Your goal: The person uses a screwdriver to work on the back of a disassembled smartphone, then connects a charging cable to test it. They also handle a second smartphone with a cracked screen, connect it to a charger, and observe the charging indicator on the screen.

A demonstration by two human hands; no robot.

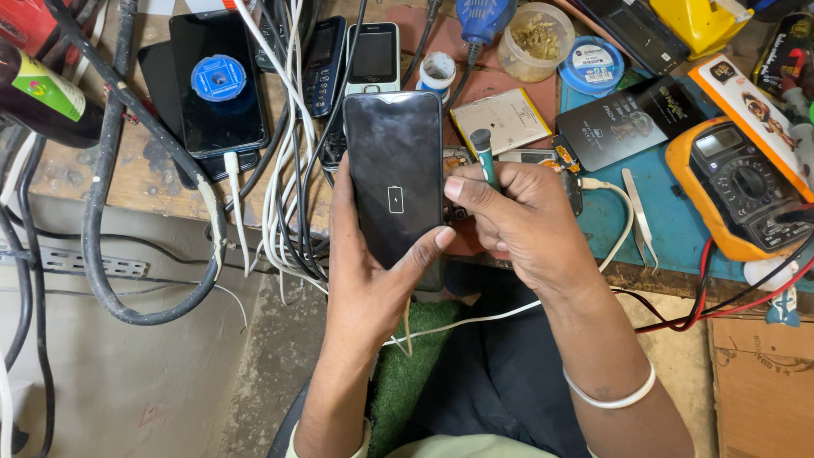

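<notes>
bare forearms, a pale bangle [612, 395] on the right wrist (thin, whitish), pale green sleeve edge [295, 441].

The smartphone [395, 178] is black and flat. It stands almost upright in the picture, held up over the near edge of the desk [127, 182]. Its dark screen faces up and shows a small white battery sign in the middle. The screwdriver [485, 157] is thin with a green handle and a dark top. It points up, just right of the smartphone.

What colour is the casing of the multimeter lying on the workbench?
The multimeter has an orange-yellow casing around a dark grey face, seen at the right in the head view.
</notes>
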